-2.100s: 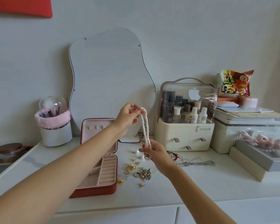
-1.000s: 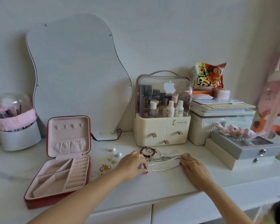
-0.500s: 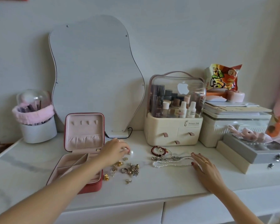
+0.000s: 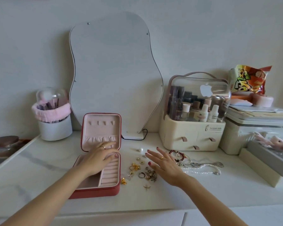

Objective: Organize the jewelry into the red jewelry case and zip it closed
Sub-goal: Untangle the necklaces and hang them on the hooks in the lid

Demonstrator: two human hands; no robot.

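The red jewelry case [image 4: 95,192] lies open on the white counter, its pink lid [image 4: 101,126] standing upright. My left hand [image 4: 100,158] reaches over the case's tray near the hinge with fingers stretched out; I cannot see anything in it. To the right of the case lie loose rings and earrings [image 4: 142,172] and a pearl stud [image 4: 141,150]. My right hand [image 4: 163,163] hovers above them with fingers spread. Further right lie a red bead bracelet [image 4: 178,154], a silver chain [image 4: 207,164] and a pearl necklace [image 4: 201,172].
A wavy mirror [image 4: 113,70] leans on the wall behind the case. A cream cosmetics organiser [image 4: 193,136] stands at the right, then white and grey boxes [image 4: 265,160] and a snack bag [image 4: 250,80]. A brush holder [image 4: 55,128] stands at the left.
The pearl necklace was laid down on the counter. My left hand moved from the small pieces to over the case tray. My right hand slid left from beside the necklaces to above the small pieces.
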